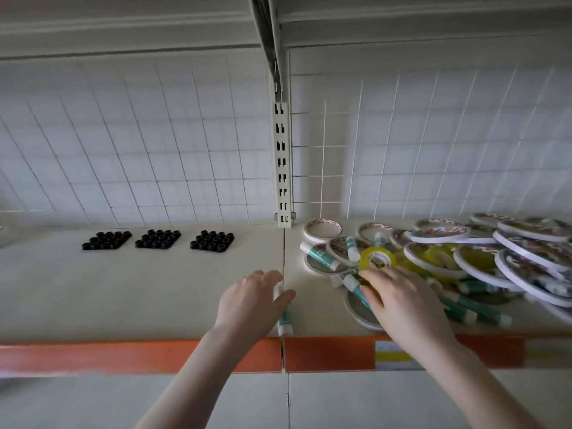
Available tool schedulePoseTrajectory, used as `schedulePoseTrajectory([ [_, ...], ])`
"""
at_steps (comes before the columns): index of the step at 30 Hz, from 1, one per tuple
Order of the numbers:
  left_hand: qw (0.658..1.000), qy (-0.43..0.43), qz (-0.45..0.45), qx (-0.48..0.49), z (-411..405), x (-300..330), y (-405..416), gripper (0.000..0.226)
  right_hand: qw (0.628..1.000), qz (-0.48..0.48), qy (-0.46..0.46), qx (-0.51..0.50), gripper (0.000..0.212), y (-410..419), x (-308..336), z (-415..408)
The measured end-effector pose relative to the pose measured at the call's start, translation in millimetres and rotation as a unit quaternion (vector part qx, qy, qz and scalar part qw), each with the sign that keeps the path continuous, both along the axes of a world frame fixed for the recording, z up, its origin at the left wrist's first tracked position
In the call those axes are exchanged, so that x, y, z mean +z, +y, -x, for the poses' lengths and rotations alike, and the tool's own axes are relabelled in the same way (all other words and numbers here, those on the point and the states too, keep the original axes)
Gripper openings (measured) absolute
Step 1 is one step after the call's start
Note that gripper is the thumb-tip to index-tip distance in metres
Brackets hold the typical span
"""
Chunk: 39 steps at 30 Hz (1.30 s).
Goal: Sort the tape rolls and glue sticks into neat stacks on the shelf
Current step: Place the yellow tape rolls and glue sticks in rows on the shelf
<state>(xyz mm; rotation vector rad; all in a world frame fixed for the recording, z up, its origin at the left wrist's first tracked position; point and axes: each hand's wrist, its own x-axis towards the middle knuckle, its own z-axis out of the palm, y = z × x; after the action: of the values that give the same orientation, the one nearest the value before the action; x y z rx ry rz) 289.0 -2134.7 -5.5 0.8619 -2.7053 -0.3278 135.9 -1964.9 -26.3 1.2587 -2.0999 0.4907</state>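
Left hand pinches a glue stick at the shelf's front edge; right hand, fingers spread, reaches the right-side pile. Sorting's barely begun; next, pick another stick.

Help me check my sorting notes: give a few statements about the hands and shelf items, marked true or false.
1. The left hand has a grip on a glue stick. True.
2. The yellow tape roll sits left of the shelf seam. False: it lies right of it, in the pile.
3. Three black clusters sit on the left shelf section. True.
4. The right hand rests on the orange shelf edge. False: it reaches into the pile.
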Motion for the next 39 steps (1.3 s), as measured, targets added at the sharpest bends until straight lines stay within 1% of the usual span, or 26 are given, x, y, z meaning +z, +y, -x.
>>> schedulePoseTrajectory([
  [5, 0.999, -0.035, 0.001, 0.008, 4.0, 2.2, 11.1, 0.036, 1.0, -0.011, -0.017, 0.008, 0.018, -4.9, 1.4, 4.9],
  [11, 0.999, -0.034, -0.003, 0.012, 4.0, 2.4, 11.0, 0.037, 0.997, -0.052, -0.047, 0.026, 0.015, -12.3, -1.8, 7.7],
  [16, 0.999, -0.026, -0.015, 0.016, 4.4, 0.2, 8.9, 0.037, 0.997, -0.05, -0.055, 0.033, 0.024, -13.0, 0.1, 4.8],
  [21, 0.999, -0.008, -0.039, 0.021, 4.1, 2.3, 5.0, 0.03, 0.995, -0.052, -0.073, 0.046, 0.034, -16.2, 3.9, 3.3],
  [25, 0.996, 0.041, -0.078, 0.025, 1.8, 8.1, -0.2, 0.023, 0.994, -0.034, -0.09, 0.047, 0.037, -18.3, 10.7, 0.2],
  [27, 0.993, 0.071, -0.085, 0.027, -1.4, 11.9, -3.5, 0.02, 0.993, -0.015, -0.103, 0.054, 0.031, -20.8, 12.6, 1.1],
  [29, 0.99, 0.102, -0.094, 0.025, -6.1, 15.7, -8.2, 0.02, 0.993, 0.004, -0.104, 0.055, 0.024, -25.4, 15.9, 1.6],
  [33, 0.982, 0.155, -0.102, 0.03, -20.3, 21.3, -22.2, 0.02, 0.992, 0.055, -0.101, 0.046, 0.019, -43.7, 27.4, -5.8],
  [35, 0.979, 0.175, -0.099, 0.039, -29.7, 22.6, -32.7, 0.025, 0.99, 0.075, -0.104, 0.051, 0.022, -55.7, 30.6, -14.5],
  [36, 0.977, 0.183, -0.097, 0.045, -35.1, 23.3, -39.1, 0.026, 0.99, 0.077, -0.102, 0.055, 0.024, -62.5, 31.8, -19.6],
  [39, 0.972, 0.206, -0.096, 0.064, -54.7, 25.3, -61.9, 0.025, 0.989, 0.061, -0.122, 0.064, 0.02, -87.0, 36.1, -38.0],
])
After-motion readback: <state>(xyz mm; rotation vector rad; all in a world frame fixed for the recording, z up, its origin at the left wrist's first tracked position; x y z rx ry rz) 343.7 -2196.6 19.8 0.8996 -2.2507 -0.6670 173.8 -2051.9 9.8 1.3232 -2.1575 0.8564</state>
